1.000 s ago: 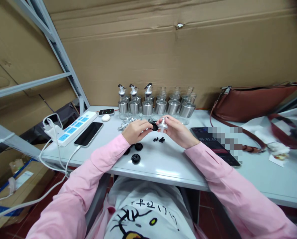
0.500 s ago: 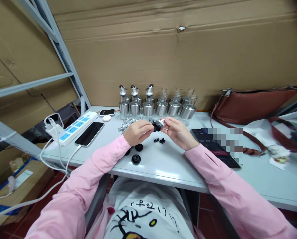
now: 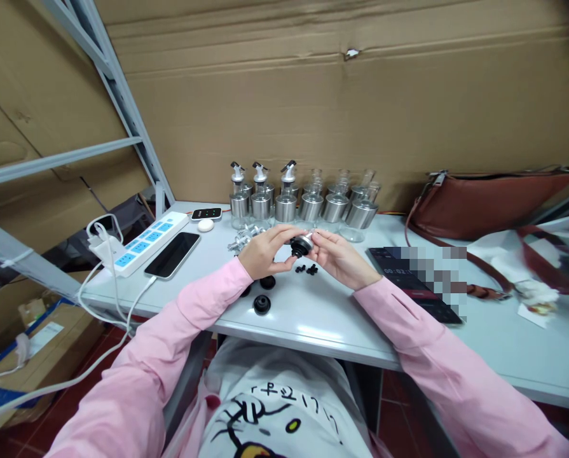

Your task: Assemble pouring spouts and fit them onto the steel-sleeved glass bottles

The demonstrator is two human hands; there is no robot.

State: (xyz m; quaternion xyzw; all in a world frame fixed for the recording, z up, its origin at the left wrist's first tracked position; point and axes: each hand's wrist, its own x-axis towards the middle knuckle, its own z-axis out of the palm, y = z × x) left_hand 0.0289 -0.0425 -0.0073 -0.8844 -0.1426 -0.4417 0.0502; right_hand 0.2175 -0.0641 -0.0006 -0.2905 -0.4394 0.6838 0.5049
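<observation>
Left hand (image 3: 268,252) held a black stopper (image 3: 301,247) while right hand (image 3: 340,259) pinched its silver top (image 3: 308,237), in front of the bottles (image 3: 285,208). They seemed to be fitting together, probably needing a straight push next. Loose stoppers (image 3: 262,305) lay farther from the bottles.

Black-and-silver stopper (image 3: 302,245) between both hands (image 3: 264,253), bottles (image 3: 311,207) behind
</observation>
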